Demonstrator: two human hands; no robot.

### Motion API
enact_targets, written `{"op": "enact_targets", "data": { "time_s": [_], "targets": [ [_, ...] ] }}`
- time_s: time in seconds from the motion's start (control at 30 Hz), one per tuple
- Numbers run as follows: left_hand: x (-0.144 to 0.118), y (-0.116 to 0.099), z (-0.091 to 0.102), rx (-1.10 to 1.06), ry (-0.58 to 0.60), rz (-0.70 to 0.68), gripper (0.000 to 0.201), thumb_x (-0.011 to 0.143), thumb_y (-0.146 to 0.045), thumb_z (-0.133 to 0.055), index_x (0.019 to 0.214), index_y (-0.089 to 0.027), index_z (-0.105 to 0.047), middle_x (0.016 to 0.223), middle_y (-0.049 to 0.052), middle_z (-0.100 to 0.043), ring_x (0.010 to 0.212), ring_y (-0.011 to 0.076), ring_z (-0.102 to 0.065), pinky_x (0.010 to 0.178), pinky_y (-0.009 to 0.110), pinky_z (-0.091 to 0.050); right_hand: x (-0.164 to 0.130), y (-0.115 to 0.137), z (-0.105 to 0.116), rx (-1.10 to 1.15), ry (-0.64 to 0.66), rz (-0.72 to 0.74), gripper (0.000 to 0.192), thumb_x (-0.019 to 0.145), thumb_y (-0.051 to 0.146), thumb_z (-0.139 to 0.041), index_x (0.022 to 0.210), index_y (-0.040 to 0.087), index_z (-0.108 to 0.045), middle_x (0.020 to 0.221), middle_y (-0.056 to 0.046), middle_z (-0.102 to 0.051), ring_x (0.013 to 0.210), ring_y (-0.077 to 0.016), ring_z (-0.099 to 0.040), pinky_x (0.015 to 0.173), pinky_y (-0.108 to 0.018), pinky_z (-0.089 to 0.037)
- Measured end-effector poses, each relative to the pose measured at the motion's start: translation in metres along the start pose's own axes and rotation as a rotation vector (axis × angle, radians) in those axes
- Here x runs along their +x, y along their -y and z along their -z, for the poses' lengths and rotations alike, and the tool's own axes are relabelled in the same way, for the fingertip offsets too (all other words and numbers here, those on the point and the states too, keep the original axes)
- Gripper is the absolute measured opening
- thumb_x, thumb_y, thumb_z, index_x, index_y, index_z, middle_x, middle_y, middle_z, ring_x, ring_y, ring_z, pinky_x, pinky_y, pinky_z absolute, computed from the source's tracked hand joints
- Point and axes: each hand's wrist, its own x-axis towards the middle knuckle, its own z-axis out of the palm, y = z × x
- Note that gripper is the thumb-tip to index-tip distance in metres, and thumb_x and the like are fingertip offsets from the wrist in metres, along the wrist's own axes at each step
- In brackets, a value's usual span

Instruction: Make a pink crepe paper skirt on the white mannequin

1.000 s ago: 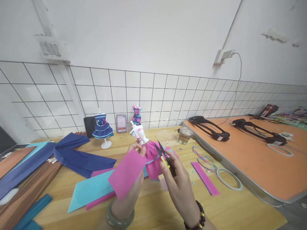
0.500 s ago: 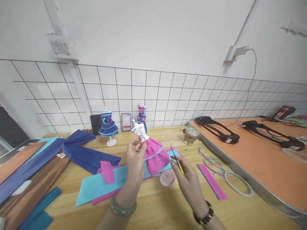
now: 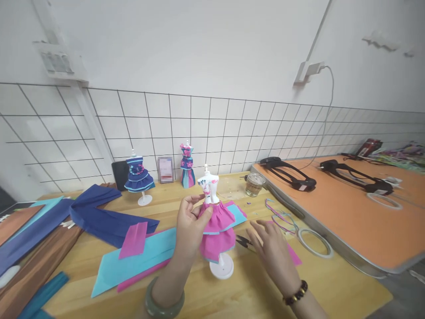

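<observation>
My left hand grips a small white mannequin at the waist, thumb in front. It is upright, wearing a two-tiered pink skirt with light blue edging. Its round white stand base shows below the hem. To the right, my right hand is open over the table, palm down with fingers spread. Dark pointed blades stick out beside its fingertips; the rest of that tool is hidden under the hand. A pink strip lies partly behind this hand.
Light blue fabric, a pink piece and dark blue fabric lie left. Two dressed mannequins and a phone stand behind. A glass, ribbons and a tape roll are right.
The mannequin has been turned more upright and moved slightly right. My right hand has let go of the thin yellow-handled tool and moved right with its fingers spread. The view has shifted right.
</observation>
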Motion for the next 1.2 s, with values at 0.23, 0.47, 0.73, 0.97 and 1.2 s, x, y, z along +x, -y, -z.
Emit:
{"op": "enact_targets", "data": {
  "time_s": [0.23,0.47,0.73,0.97,1.2],
  "targets": [
    [-0.017,0.001,-0.01,0.069,0.201,0.043,0.033,0.069,-0.018,-0.07,0.094,-0.022,-0.048,0.115,0.008,-0.059,0.097,0.0206,-0.064,0.079,0.032,-0.052,0.046,0.067,0.046,0.915,0.186,-0.227,0.051,0.081,0.039,-0.061,0.127,0.021,-0.048,0.118,-0.011,-0.061,0.11,-0.0232,-0.056,0.088,-0.041,-0.049],
    [-0.017,-0.001,-0.01,0.107,0.273,0.053,0.032,0.072,-0.018,-0.067,0.096,-0.022,-0.047,0.112,0.006,-0.059,0.1,0.0205,-0.062,0.084,0.034,-0.05,0.047,0.071,0.033,1.045,0.222,-0.269,0.047,0.079,0.037,-0.064,0.122,0.023,-0.05,0.112,-0.009,-0.063,0.108,-0.0235,-0.057,0.095,-0.044,-0.043],
    [-0.015,-0.004,-0.009,0.146,0.291,0.073,0.037,0.075,-0.026,-0.066,0.105,-0.022,-0.046,0.109,0.008,-0.06,0.099,0.0203,-0.061,0.084,0.033,-0.048,0.046,0.066,0.029,1.207,0.246,-0.383,0.05,0.075,0.034,-0.07,0.119,0.021,-0.051,0.108,-0.009,-0.064,0.106,-0.0235,-0.056,0.09,-0.04,-0.045],
    [-0.003,-0.012,0.004,-0.007,0.216,0.239,0.029,0.081,-0.04,-0.059,0.1,-0.02,-0.05,0.101,0.007,-0.064,0.096,0.0223,-0.063,0.091,0.041,-0.044,0.052,0.05,0.034,1.506,0.305,-0.622,0.046,0.07,0.028,-0.076,0.112,0.023,-0.057,0.089,-0.001,-0.069,0.077,-0.0151,-0.063,0.07,-0.027,-0.048],
    [0.0,-0.018,0.009,0.228,0.249,0.131,0.031,0.076,-0.04,-0.064,0.096,-0.019,-0.055,0.094,0.007,-0.068,0.1,0.0219,-0.061,0.095,0.04,-0.041,0.052,0.025,0.024,1.748,0.344,-0.708,0.021,0.069,0.029,-0.076,0.086,0.021,-0.067,0.081,0.001,-0.069,0.07,-0.0134,-0.062,0.068,-0.025,-0.047]
  ]
}}
